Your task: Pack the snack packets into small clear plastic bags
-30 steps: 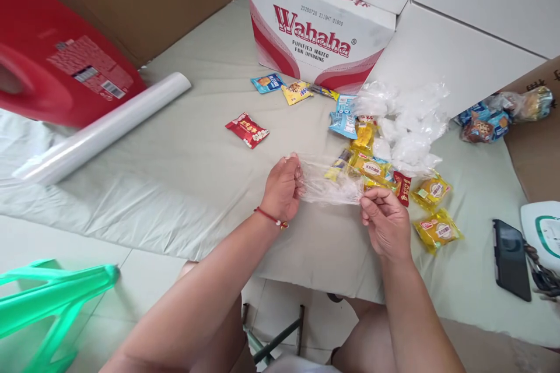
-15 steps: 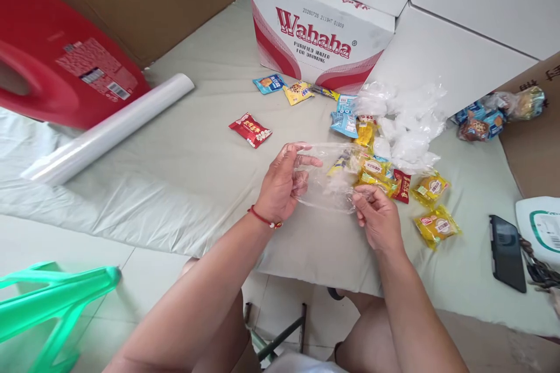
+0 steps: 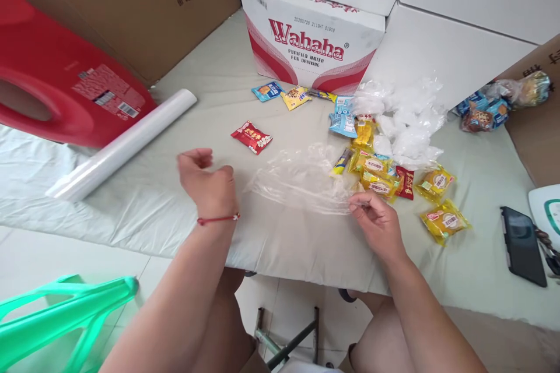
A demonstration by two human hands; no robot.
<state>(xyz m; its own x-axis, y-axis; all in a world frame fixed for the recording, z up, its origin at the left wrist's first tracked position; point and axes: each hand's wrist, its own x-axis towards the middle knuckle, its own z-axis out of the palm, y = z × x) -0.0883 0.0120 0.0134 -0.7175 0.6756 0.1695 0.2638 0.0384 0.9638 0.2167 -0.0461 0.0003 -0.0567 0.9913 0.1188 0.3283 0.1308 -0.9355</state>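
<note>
A clear plastic bag [image 3: 301,178] lies loose and crumpled on the cloth in front of me. Its right end is pinched between the thumb and fingers of my right hand [image 3: 378,224]. Off to the left of the bag, my left hand [image 3: 207,183] is raised over the cloth, its fingers loosely bent and apart from the thumb, with nothing visible in it. A red snack packet [image 3: 252,137] lies beyond and between the hands. Just past my right hand are yellow-wrapped cakes [image 3: 374,175], a small blue-and-yellow packet [image 3: 342,161] and a dark red packet [image 3: 405,182].
Crumpled clear bags [image 3: 406,122] pile up against white boxes. A Wahaha carton [image 3: 310,41] stands at the back. A white plastic roll [image 3: 126,143] lies beside a red jug [image 3: 83,81] at left. A phone [image 3: 522,245] rests at right; a green stool [image 3: 65,315] stands below.
My left hand has come out of the bag's opening and moved left. The bag has sunk flatter and stretched leftward, while my right hand keeps its pinch. The view has shifted slightly.
</note>
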